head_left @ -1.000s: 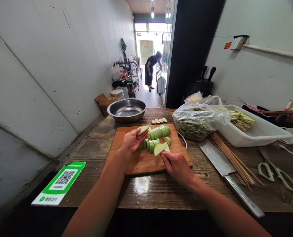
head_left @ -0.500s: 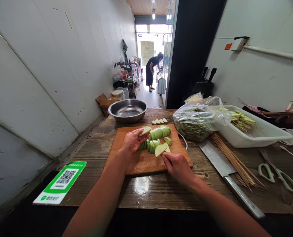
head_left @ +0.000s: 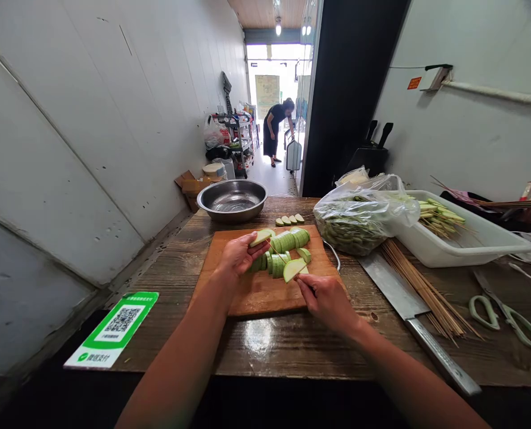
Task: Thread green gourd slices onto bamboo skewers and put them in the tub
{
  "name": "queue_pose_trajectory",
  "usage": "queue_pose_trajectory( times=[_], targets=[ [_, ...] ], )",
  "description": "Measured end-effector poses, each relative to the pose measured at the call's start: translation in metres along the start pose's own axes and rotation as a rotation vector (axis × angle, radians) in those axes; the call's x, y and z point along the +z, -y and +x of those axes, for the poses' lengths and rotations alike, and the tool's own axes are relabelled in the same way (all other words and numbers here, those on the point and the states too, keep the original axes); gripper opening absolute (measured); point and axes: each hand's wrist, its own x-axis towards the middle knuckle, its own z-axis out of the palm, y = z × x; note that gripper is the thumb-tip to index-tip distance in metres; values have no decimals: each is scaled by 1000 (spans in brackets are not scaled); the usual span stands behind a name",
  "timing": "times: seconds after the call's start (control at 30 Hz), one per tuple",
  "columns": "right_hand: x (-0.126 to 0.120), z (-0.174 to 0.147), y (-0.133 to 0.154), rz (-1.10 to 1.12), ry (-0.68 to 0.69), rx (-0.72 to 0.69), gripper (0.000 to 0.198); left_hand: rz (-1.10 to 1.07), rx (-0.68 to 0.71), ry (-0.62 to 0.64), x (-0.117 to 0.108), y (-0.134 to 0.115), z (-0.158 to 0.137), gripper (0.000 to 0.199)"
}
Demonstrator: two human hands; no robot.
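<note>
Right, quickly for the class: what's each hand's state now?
Left hand: closed, pinching a pale-green half-moon vegetable slice.
Right hand: closed, holding a thin brown wooden skewer with another pale-green half-moon slice on it.

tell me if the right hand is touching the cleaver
Apart: the head view shows bare tabletop between the right hand and the cleaver.

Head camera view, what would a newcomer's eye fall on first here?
Probably the left hand and right hand in the middle, each holding a pale green slice over the wooden cutting board. Next, perhaps, the green-and-white QR card at the table's lower left, and the large cleaver right of the board, beside a bundle of thin sticks.
</note>
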Motion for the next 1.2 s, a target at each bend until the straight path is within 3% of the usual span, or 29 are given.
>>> queue_pose_trajectory(
  times=[0.9, 1.2],
  targets=[
    [2, 0, 0, -51, 31, -18, 25, 38, 10, 13, 4, 3, -4, 8],
    [3, -1, -1, -63, 26, -26, 24, 117, 88, 59, 0, 10, 1, 9]
  ],
)
